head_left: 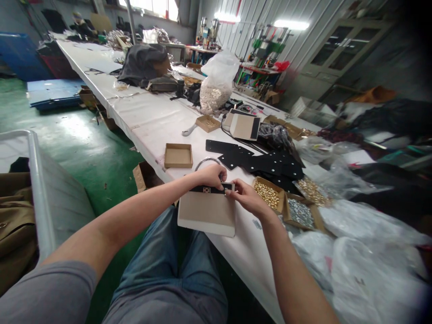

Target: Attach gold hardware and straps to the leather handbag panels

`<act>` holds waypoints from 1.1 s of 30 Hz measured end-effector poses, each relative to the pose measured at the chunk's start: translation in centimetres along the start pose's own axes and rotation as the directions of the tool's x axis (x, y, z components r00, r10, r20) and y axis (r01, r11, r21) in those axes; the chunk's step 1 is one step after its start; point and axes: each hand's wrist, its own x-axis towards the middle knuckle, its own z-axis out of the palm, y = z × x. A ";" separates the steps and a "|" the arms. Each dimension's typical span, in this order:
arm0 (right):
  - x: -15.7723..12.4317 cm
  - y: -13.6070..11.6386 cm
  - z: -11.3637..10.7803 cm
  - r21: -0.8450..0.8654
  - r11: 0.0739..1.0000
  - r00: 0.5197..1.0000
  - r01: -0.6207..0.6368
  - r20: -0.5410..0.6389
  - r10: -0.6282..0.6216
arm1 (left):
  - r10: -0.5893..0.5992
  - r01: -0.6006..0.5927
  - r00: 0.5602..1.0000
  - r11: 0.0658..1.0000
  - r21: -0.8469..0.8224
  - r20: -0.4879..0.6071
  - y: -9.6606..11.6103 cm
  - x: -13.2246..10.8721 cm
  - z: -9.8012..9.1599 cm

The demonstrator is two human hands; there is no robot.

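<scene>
My left hand point(211, 175) is curled over the far edge of a narrow black strip point(211, 189) that carries a small metal fitting. My right hand point(243, 196) pinches the strip's right end with its fingers closed. The strip lies along the top of a flat beige cardboard box point(206, 212) at the table's front edge. Just right of my right hand sits a small box of gold-coloured metal pieces point(267, 193). Beside it is a box of silver-coloured pieces point(299, 212).
A long white table point(148, 119) runs away to the far left. An empty cardboard tray point(178, 155) and a pile of black cut pieces point(266, 163) lie beyond my hands. Plastic bags point(357, 256) crowd the right. A tall bag of metal parts point(216, 87) stands further back.
</scene>
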 end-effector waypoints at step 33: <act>3.1 2.0 0.1 -0.132 0.987 0.996 -0.092 0.007 0.093 | -0.335 0.299 0.937 0.914 0.275 0.093 1.6 1.8 1.5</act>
